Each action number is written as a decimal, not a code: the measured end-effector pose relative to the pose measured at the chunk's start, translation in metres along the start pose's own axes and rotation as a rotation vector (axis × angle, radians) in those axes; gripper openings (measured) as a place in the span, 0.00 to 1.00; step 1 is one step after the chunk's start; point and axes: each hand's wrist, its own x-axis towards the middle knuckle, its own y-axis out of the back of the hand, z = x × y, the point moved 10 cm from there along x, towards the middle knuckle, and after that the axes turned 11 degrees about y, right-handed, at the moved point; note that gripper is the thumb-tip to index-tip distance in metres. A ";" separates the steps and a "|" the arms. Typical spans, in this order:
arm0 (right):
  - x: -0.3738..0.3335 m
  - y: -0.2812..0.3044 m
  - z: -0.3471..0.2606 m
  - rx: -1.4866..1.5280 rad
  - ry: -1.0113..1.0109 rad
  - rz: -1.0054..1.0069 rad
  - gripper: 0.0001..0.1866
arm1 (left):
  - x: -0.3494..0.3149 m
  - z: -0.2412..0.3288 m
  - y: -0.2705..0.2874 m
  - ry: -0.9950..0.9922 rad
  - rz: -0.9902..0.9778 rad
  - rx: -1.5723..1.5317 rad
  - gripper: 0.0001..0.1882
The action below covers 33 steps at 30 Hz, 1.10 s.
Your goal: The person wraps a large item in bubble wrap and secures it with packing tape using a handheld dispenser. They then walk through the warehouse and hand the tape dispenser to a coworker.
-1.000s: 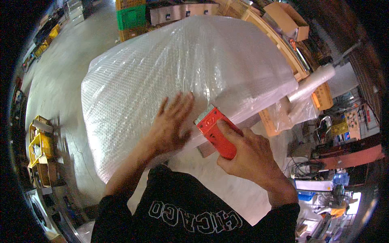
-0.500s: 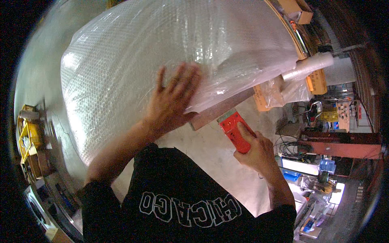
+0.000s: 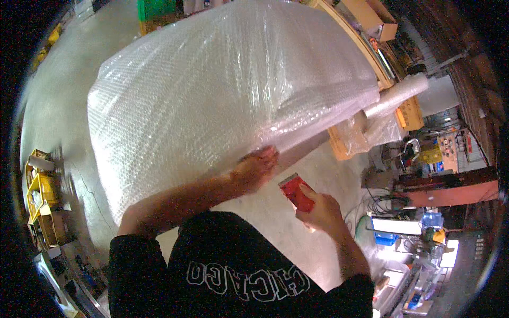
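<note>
A large, flat item wrapped in clear bubble wrap [image 3: 201, 95] fills the upper middle of the view. At its near edge is my left hand [image 3: 257, 168], its fingers curled together on the edge of the wrap and slightly blurred. My right hand [image 3: 322, 211] is closed round a red hand tool [image 3: 298, 195] with a wide metal edge at its top end. That tool is held above the floor, apart from the wrap. Beyond my left fingers, a brownish side strip [image 3: 305, 151] shows under the wrap.
Cardboard boxes [image 3: 371, 18] stand at the upper right, near a roll of clear wrap [image 3: 397, 95]. Black cables [image 3: 376, 196] and a red beam [image 3: 450, 193] lie to the right. Yellow crates [image 3: 45, 191] are on the far left. Bare concrete floor [image 3: 58, 116] surrounds the wrapped item.
My left hand has moved from lying spread on the wrap down to its near edge, its fingers now curled. My right hand has drawn the red tool slightly back and left.
</note>
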 end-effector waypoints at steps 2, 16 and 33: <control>-0.023 0.026 -0.009 0.076 0.064 0.299 0.42 | -0.005 -0.003 0.035 0.083 -0.017 -0.628 0.27; -0.040 0.105 -0.081 0.063 0.476 0.745 0.43 | 0.002 -0.052 0.068 0.468 -0.151 -1.884 0.15; -0.050 0.054 0.011 1.325 0.610 1.336 0.35 | -0.039 -0.050 0.166 0.257 -0.114 -1.889 0.19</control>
